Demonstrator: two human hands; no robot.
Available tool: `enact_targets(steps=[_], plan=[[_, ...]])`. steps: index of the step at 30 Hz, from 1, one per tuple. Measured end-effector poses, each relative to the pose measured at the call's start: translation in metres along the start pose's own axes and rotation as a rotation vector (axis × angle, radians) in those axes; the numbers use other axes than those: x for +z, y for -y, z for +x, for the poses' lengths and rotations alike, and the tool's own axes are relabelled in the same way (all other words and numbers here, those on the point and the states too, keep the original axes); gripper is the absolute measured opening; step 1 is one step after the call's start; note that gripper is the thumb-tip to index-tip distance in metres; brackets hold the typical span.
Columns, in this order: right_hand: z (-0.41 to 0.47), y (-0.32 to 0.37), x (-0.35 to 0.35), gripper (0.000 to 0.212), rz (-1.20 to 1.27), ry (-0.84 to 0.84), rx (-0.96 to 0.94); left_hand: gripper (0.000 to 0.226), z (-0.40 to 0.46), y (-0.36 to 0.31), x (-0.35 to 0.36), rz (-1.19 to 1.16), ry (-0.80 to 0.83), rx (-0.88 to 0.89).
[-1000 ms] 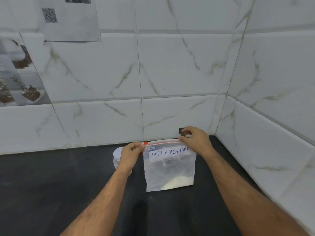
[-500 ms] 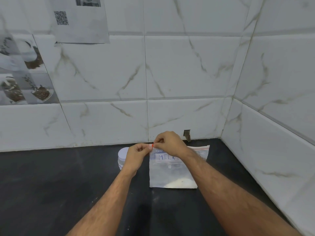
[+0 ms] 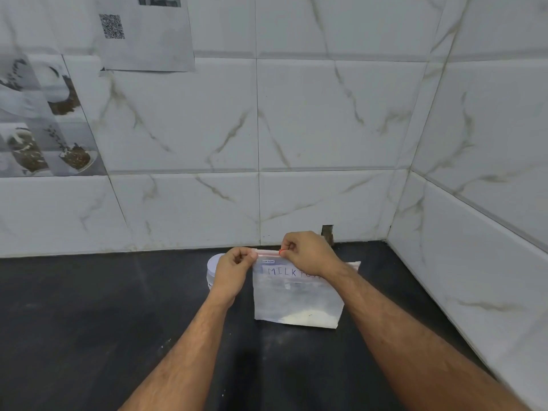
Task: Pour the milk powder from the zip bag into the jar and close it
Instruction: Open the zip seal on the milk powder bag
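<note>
A clear zip bag labelled "MILK POWDER" stands upright on the black counter, with a little white powder at its bottom. My left hand pinches the bag's top left corner. My right hand pinches the small red slider on the zip strip, a short way right of the left corner. Behind my left hand a clear jar with a white lid stands on the counter, mostly hidden.
White marble tiles form the back wall and the right wall, meeting in a corner just behind the bag. A paper sheet with a QR code hangs at the upper left. A small dark hole is in the wall base.
My right hand moved from the bag's right end to the left corner, took the red slider, and has drawn it a little way to the right. The left hand kept its hold.
</note>
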State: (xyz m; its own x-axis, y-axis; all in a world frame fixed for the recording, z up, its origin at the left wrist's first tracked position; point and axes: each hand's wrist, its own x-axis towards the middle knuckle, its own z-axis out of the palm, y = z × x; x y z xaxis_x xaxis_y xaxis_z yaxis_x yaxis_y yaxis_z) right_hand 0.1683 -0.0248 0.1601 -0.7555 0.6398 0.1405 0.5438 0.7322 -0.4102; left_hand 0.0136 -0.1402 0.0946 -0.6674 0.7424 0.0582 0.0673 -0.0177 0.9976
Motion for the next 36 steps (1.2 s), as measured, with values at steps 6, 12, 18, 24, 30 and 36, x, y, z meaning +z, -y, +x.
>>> enact_targets(steps=[6, 12, 18, 24, 30, 36], plan=[[-0.008, -0.020, -0.013, 0.007, -0.039, -0.015, 0.038, 0.011, 0.005, 0.002, -0.006, -0.002, -0.032, -0.005], [-0.017, -0.043, -0.029, 0.007, -0.062, -0.033, 0.071, 0.011, 0.012, 0.004, -0.011, 0.003, -0.108, -0.017], [-0.022, -0.061, -0.048, 0.011, -0.035, -0.074, 0.139, 0.011, 0.018, 0.003, -0.022, 0.009, -0.149, -0.003], [-0.023, -0.073, -0.059, 0.021, 0.017, -0.090, 0.140, 0.011, 0.015, -0.005, -0.013, 0.022, -0.089, 0.027], [-0.030, -0.081, -0.058, 0.006, 0.117, -0.058, 0.093, 0.015, 0.009, -0.018, -0.004, 0.052, 0.051, 0.044], [-0.037, -0.086, -0.051, 0.010, 0.180, -0.052, 0.072, 0.018, 0.017, -0.035, -0.001, 0.263, 0.139, 0.136]])
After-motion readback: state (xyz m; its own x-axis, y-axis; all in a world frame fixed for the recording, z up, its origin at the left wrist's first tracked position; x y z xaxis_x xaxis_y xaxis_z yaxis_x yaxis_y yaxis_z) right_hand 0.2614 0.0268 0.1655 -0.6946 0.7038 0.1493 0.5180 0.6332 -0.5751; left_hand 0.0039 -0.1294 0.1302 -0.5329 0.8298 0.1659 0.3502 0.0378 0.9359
